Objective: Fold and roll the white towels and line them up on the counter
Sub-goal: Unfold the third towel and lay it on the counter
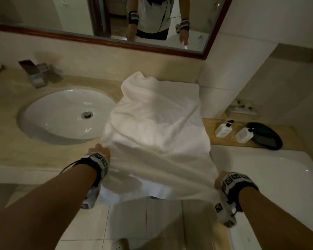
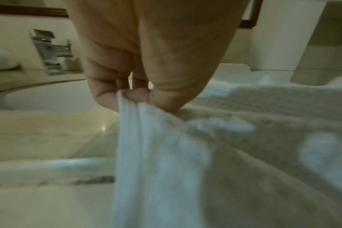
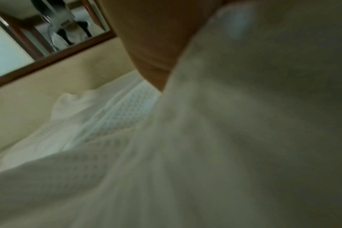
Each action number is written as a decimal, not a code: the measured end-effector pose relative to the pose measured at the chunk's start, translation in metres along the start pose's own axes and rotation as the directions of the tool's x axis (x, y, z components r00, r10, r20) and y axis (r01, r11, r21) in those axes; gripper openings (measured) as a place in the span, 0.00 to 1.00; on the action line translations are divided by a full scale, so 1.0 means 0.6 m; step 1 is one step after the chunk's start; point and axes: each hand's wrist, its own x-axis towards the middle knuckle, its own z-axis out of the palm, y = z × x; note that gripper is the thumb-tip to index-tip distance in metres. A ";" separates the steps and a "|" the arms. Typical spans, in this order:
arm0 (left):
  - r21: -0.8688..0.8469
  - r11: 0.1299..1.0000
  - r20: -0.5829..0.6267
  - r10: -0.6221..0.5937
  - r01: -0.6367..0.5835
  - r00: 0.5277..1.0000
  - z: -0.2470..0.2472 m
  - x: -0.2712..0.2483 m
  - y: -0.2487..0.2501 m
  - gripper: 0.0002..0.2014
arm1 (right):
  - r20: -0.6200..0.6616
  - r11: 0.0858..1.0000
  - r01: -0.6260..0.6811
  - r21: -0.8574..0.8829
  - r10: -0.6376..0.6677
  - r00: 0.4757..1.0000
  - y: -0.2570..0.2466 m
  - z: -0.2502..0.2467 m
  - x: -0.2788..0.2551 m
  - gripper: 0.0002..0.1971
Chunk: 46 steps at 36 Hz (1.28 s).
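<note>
A large white towel (image 1: 155, 123) lies spread lengthwise on the beige counter (image 1: 5, 109), right of the sink, its near end hanging over the front edge. My left hand (image 1: 102, 150) pinches the towel's near left corner; in the left wrist view the fingers (image 2: 107, 98) and thumb clamp a doubled edge of the towel (image 2: 166, 154). My right hand (image 1: 220, 181) grips the near right corner, lifted off the counter. In the right wrist view the towel (image 3: 224, 138) covers most of the picture and hides the fingers.
A white oval sink (image 1: 67, 114) with a chrome tap (image 1: 38, 73) lies to the left. A mirror (image 1: 98, 17) hangs behind. Two pump bottles (image 1: 223, 129) and a dark oval tray (image 1: 267, 138) stand at the right, beside a white bathtub rim (image 1: 269, 170). Another towel (image 2: 0, 58) lies far left.
</note>
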 end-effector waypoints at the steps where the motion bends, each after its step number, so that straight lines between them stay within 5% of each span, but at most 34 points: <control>1: 0.031 1.000 0.000 -0.003 0.003 1.000 0.003 -0.005 -0.008 0.29 | 0.029 0.997 0.033 -0.070 -0.031 0.999 0.015 0.020 -0.001 0.27; 4: 0.044 0.999 0.018 0.030 -0.030 0.999 0.001 -0.039 0.005 0.25 | 0.051 0.989 0.079 -0.123 -0.073 0.996 0.026 0.047 -0.007 0.34; 8: -0.045 0.998 -0.038 0.047 -0.049 0.998 0.006 -0.068 0.017 0.24 | -0.010 0.991 0.067 0.117 -0.066 0.998 0.008 0.051 0.004 0.49; 11: -0.022 0.999 -0.117 0.042 -0.045 0.992 0.010 -0.098 0.026 0.25 | -0.056 0.966 0.099 0.239 -0.088 0.995 -0.006 0.044 -0.024 0.38; 16: -0.344 0.928 -0.097 -0.186 0.142 0.978 0.029 -0.106 0.001 0.27 | -0.101 0.927 0.125 0.354 -0.095 0.990 -0.008 0.036 -0.024 0.48; 19: -0.590 0.803 -0.101 -0.183 0.089 0.978 0.033 -0.109 0.000 0.30 | -0.113 0.848 0.138 0.512 -0.092 0.989 -0.015 0.015 -0.034 0.49; 23: -0.560 0.828 -0.037 -0.010 -0.012 0.999 0.016 -0.132 0.017 0.22 | -0.180 0.822 0.182 0.539 -0.099 0.979 -0.041 0.001 -0.045 0.44; 26: -0.526 0.836 -0.097 0.126 -0.158 0.987 -0.020 -0.163 0.056 0.12 | -0.298 0.776 0.339 0.531 -0.203 0.933 -0.075 -0.013 -0.068 0.33; 28: -0.523 0.803 -0.139 0.250 -0.285 0.958 -0.041 -0.183 0.088 0.11 | -0.338 0.710 0.464 0.530 -0.325 0.883 -0.101 -0.021 -0.087 0.25; 32: -0.628 0.661 -0.170 0.399 -0.411 0.901 -0.063 -0.208 0.141 0.17 | -0.393 0.581 0.608 0.542 -0.464 0.794 -0.141 -0.029 -0.113 0.31; 37: -0.674 0.578 -0.163 0.490 -0.460 0.856 -0.078 -0.232 0.166 0.12 | -0.477 0.494 0.659 0.567 -0.455 0.752 -0.168 -0.031 -0.137 0.08; 42: -0.803 0.464 -0.117 0.493 -0.374 0.862 -0.073 -0.238 0.175 0.17 | -0.479 0.427 0.660 0.618 -0.461 0.747 -0.174 -0.027 -0.153 0.23; 46: -0.865 0.367 -0.129 0.497 -0.343 0.858 -0.066 -0.239 0.181 0.25 | -0.499 0.428 0.635 0.643 -0.394 0.771 -0.182 -0.024 -0.148 0.17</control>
